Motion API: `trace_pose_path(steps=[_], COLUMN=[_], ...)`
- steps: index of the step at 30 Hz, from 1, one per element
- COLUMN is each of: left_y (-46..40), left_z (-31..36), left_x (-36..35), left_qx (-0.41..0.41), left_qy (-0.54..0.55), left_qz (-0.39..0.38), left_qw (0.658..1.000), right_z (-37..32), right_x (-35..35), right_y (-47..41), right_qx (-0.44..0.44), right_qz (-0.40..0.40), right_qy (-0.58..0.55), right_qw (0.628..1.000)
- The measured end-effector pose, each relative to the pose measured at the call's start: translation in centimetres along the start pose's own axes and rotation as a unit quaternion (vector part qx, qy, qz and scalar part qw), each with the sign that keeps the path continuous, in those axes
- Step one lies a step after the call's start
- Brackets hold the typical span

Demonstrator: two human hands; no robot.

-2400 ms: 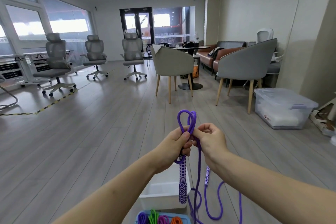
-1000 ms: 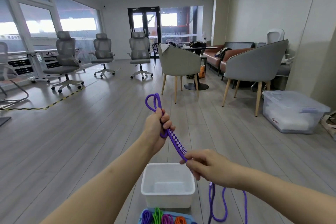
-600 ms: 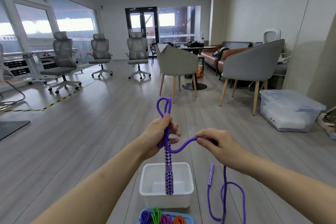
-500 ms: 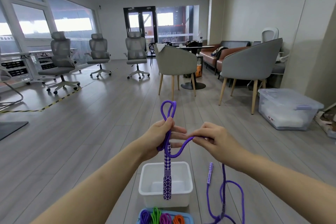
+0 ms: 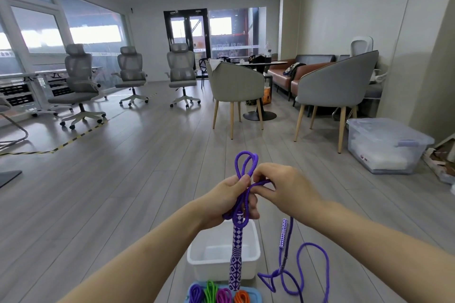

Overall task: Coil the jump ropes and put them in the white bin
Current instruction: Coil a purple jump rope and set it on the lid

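My left hand (image 5: 229,200) grips a bundle of purple jump rope (image 5: 243,165), with two loops sticking up above the fist. One purple-and-white patterned handle (image 5: 235,256) hangs straight down from that fist. My right hand (image 5: 283,189) pinches a strand of the same rope right beside the left thumb. The rest of the rope trails down to loose loops (image 5: 302,270) on the floor, with the second handle (image 5: 283,232) dangling. The white bin (image 5: 254,253) stands on the floor below my hands.
A blue tray (image 5: 253,294) at the bottom edge holds coiled ropes in purple, green, magenta and orange. A clear lidded storage box (image 5: 384,145) sits at the right. Grey armchairs (image 5: 330,91) and office chairs (image 5: 81,81) stand farther back on the wooden floor.
My right hand has brought its strand up and in against the left fist, adding another loop to the bundle. The handle still hangs from the left hand over the bin.
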State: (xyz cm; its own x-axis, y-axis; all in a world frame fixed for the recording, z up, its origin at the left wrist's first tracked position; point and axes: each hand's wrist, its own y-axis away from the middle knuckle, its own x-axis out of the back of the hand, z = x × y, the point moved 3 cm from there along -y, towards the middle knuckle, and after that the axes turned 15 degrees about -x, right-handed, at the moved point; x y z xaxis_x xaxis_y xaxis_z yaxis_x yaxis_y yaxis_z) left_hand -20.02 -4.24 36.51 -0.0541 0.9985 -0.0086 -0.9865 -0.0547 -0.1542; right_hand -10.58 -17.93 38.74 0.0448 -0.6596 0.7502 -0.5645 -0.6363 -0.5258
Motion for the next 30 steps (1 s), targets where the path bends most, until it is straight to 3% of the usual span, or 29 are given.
trace_pose_path(steps=[3,8,10,14,22,30], left_y=[0.1,0.8,1.1,1.2,0.1,-0.9], left_z=[-0.1,0.1,0.3,1.1,0.0,-0.5], left_x=[-0.3,0.0,0.3,0.5,0.4,-0.9], left_qx=[0.013,0.064,0.068,0.027,-0.034,-0.073], left_qy=[0.007,-0.149,-0.131,-0.05,-0.088,-0.127], left_qz=[-0.019,-0.092,-0.111,-0.068,0.093,0.163], left_qw=[1.0,0.982,0.983,0.996,0.991,0.976], right_z=[0.5,1.9,3.0,4.8,3.5,1.4], right_x=[0.1,0.7,0.6,0.7,-1.7,-2.7], right_y=[-0.2,-0.5,-0.7,-0.5,-0.1,0.5], right_qx=[0.001,-0.005,-0.049,-0.196,-0.375,-0.411], right_qz=[0.005,-0.003,-0.007,0.008,-0.006,0.033], right_qy=[0.022,0.06,0.052,-0.023,-0.273,-0.487], right_qw=[1.0,0.998,0.997,0.98,0.886,0.77])
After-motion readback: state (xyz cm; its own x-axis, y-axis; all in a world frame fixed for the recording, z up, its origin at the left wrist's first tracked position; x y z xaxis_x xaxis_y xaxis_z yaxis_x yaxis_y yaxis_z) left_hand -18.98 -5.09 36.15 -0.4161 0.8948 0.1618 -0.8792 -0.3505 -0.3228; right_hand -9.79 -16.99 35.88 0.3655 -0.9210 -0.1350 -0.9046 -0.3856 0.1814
